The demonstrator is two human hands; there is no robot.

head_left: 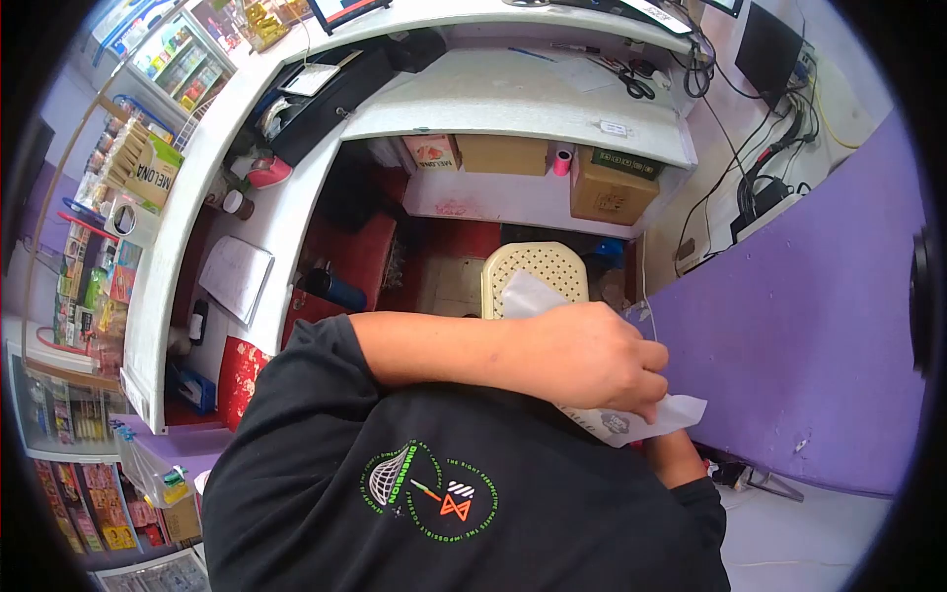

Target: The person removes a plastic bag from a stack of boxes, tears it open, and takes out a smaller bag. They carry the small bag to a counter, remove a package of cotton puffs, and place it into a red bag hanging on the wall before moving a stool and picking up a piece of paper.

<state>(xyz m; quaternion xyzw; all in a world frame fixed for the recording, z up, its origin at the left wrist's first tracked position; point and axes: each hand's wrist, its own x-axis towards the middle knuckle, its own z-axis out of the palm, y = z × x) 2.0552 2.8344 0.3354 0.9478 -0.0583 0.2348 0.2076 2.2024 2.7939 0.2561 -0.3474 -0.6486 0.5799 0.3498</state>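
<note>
The white paper (681, 409), printed near its lower edge, is close to the front of the black shirt (572, 503); what looks like its other end shows beyond the left forearm (444, 347), over the cream stool (538, 259). The left hand (612, 360) is closed, fingers curled down, seemingly pinching the paper. Such thin stuff probably wants a light pinch and even tension, lest it crease or tear. The right forearm (675, 458) shows, but the right hand is hidden behind the paper, so I cannot tell its grip. Sheet or bag: unclear.
</note>
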